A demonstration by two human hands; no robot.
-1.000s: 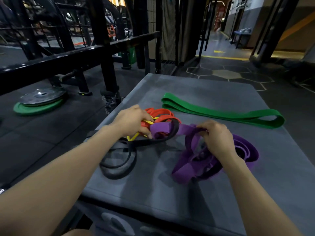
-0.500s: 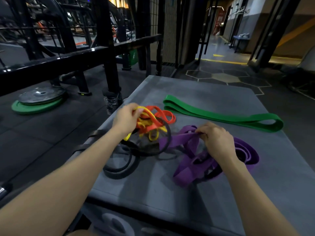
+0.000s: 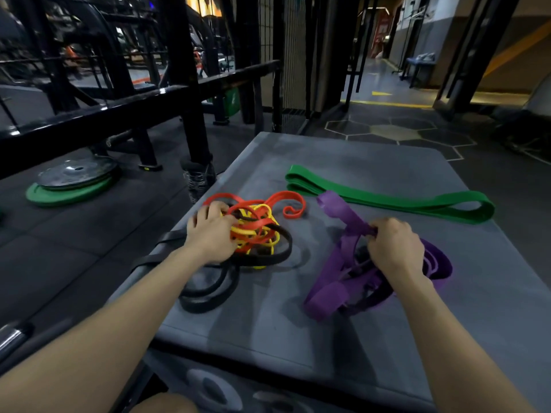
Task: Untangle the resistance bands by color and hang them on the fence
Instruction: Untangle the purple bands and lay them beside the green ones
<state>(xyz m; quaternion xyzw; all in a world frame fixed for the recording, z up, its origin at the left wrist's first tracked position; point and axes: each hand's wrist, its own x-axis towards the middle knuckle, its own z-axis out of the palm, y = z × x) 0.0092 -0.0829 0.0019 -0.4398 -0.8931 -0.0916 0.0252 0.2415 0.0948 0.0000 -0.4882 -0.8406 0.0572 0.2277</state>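
Note:
On a grey padded box (image 3: 372,156) lies a knot of bands. My left hand (image 3: 210,234) grips the tangle of red band (image 3: 290,201), yellow band (image 3: 269,210) and black band (image 3: 208,296) at its left side. My right hand (image 3: 395,247) pinches the wide purple band (image 3: 331,281), whose free end (image 3: 332,204) sticks up toward the far side. The purple band now lies apart from the red-yellow-black knot. A green band (image 3: 387,199) lies flat and folded along the far part of the box. A black fence rail (image 3: 143,105) runs at the left.
Green and grey weight plates (image 3: 71,181) lie stacked on the dark floor at the left. Black rack posts (image 3: 190,93) stand just beyond the box's left corner. A mesh panel (image 3: 293,55) stands behind. Hexagon-marked floor (image 3: 396,132) stretches to the right rear.
My right hand pulled the purple band rightward, out of the black loop, and its end now stands free. My left hand drew the red, yellow and black knot left and pressed it down.

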